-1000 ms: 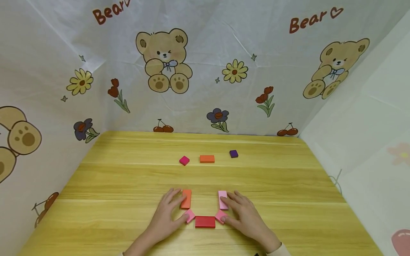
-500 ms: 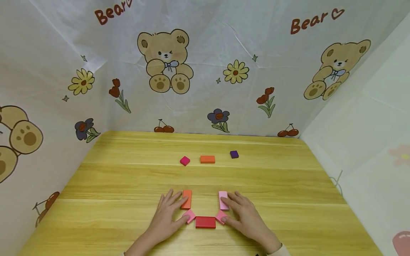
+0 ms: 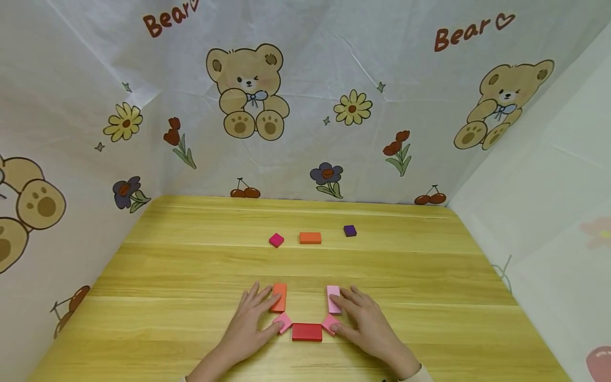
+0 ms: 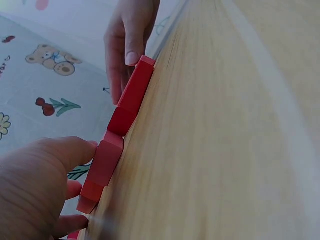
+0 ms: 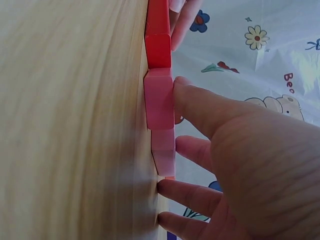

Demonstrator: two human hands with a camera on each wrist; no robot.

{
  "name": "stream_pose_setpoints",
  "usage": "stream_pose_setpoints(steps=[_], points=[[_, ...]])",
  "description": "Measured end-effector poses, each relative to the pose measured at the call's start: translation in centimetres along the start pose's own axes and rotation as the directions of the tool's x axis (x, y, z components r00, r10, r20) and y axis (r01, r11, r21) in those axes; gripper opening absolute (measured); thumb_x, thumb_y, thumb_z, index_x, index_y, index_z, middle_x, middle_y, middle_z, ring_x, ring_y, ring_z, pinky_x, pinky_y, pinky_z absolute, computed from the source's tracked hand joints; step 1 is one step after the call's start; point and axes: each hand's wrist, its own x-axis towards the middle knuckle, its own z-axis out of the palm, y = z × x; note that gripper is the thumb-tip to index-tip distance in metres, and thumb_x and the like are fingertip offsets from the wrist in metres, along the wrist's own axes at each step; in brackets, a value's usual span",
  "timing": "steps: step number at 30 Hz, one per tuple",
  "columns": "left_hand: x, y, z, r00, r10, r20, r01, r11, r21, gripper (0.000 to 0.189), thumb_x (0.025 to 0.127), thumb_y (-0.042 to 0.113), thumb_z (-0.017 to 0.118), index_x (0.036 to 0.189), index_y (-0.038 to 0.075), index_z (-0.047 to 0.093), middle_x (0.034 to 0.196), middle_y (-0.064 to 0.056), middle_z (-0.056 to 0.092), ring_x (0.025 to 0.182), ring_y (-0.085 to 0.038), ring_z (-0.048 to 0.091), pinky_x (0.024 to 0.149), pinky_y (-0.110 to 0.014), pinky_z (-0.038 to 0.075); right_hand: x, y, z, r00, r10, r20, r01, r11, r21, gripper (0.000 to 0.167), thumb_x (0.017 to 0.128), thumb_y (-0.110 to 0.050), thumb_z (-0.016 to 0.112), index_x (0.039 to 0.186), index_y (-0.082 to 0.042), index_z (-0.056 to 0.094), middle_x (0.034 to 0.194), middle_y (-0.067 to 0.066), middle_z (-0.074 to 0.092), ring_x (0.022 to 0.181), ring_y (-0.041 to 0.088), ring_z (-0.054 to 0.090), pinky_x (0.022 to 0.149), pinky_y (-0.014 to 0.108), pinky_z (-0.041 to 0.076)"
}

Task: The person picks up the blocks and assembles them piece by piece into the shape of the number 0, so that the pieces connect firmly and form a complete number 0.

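A red rectangular block lies flat on the wooden table, with a small pink block angled at its left end and another pink block angled at its right. An orange block stretches away on the left, and a light pink block on the right, making a U. My left hand touches the left pink block with its thumb and the orange block with a finger. My right hand likewise rests its thumb on the right pink block and a finger on the light pink one.
Farther back on the table lie a magenta block, a second orange block and a dark purple block. A white cloth printed with bears hangs behind the table and along its sides.
The whole head view has shifted very slightly. Both hands stay on the same blocks, and the left hand's fingers have shifted a little at the orange block.
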Motion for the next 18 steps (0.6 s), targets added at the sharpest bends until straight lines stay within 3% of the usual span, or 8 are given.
stream_pose_setpoints(steps=[18], points=[[0.05,0.12,-0.04,1.000,0.012,-0.015,-0.012,1.000,0.012,0.055,0.084,0.037,0.073,0.133,0.013,0.061,0.148,-0.013,0.048,0.144,-0.040,0.031,0.118,-0.060,0.017,0.01,-0.11,-0.06,0.999,0.035,-0.008,-0.035,0.999,0.016,0.052,0.089,-0.042,0.068,0.134,-0.016,0.061,0.140,0.017,0.055,0.136,0.043,0.043,0.106,0.064,0.035]])
